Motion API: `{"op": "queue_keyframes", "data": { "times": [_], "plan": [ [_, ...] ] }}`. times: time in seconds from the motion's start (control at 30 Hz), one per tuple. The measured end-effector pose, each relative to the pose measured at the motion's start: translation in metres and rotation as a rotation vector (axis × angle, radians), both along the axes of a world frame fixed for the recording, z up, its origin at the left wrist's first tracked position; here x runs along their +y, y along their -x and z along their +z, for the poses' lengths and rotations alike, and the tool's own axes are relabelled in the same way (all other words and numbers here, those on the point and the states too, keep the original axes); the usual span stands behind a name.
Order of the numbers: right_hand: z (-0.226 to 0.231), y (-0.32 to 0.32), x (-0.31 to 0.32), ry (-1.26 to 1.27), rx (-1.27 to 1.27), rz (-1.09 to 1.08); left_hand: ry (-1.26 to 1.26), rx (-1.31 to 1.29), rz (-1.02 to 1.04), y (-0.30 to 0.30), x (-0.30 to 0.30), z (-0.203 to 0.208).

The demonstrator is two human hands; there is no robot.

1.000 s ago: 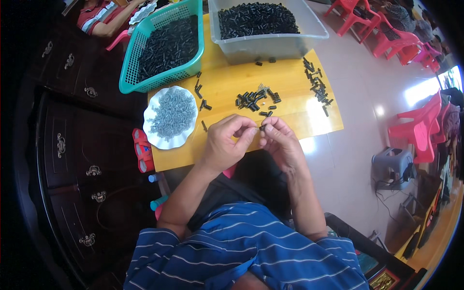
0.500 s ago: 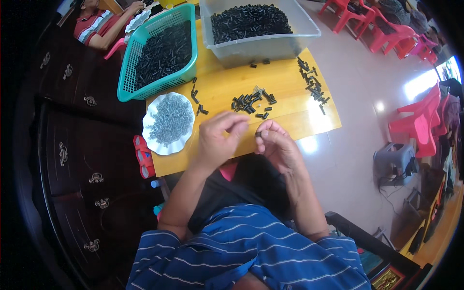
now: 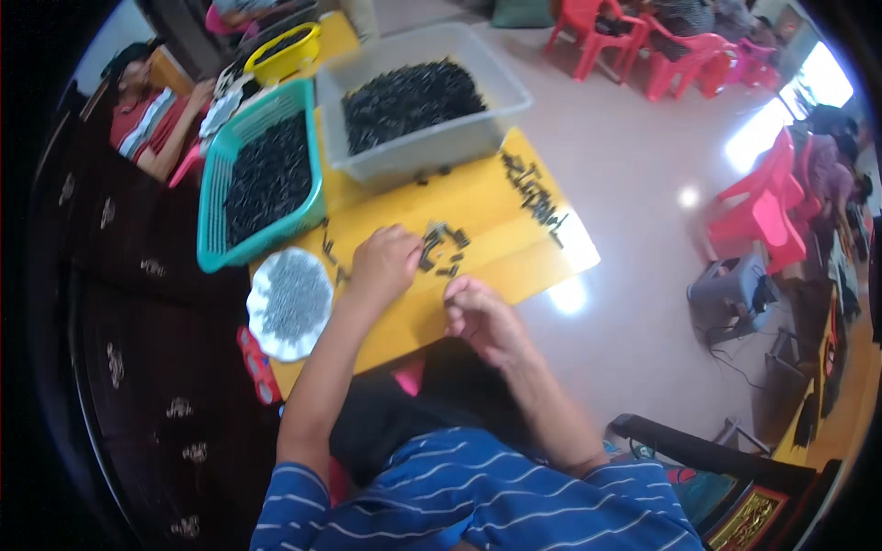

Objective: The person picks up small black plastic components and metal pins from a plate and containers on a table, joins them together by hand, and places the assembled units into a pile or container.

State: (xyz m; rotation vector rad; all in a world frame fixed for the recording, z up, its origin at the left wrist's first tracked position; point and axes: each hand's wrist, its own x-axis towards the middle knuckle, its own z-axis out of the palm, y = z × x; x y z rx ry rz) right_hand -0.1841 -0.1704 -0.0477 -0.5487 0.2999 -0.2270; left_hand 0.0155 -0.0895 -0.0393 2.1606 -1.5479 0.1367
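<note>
My left hand point(image 3: 386, 262) is over the yellow table at the left edge of a small pile of short black cylindrical pieces point(image 3: 455, 237). Its fingers are curled; whatever its fingertips hold is hidden. Closer to me, my right hand point(image 3: 485, 320) is closed with thumb and fingers pinching a short black piece point(image 3: 449, 303), mostly covered by the fingers. Left of my left hand sits a white scalloped plate point(image 3: 254, 317) heaped with small, clear or silvery pieces point(image 3: 292, 292).
A teal basket point(image 3: 209, 216) and a clear plastic bin point(image 3: 418, 138) hold many black pieces. More black pieces point(image 3: 533, 193) lie along the table's right side. Dark drawers point(image 3: 138, 358) flank the left. Beyond are a person in red point(image 3: 156, 129), pink chairs point(image 3: 767, 193) and a grey stool point(image 3: 730, 298).
The view has shifted, so the table sits lower and further left. My left hand has moved away from my right hand to the pile. My right hand keeps its pinch.
</note>
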Motion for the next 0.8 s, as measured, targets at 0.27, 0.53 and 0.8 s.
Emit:
{"op": "queue_keyframes", "data": {
  "times": [0.27, 0.53, 0.8],
  "plan": [
    [-0.006, 0.005, 0.004, -0.004, -0.025, -0.012, -0.136, -0.058, -0.067, -0.003, -0.003, 0.005],
    [-0.016, 0.0, 0.0, -0.035, -0.046, -0.004, -0.02, 0.031, -0.096, -0.004, -0.002, 0.019],
    [-0.02, 0.0, -0.005, -0.122, -0.073, -0.01, 0.28, 0.496, -0.086, 0.044, 0.037, 0.038]
  ]
}}
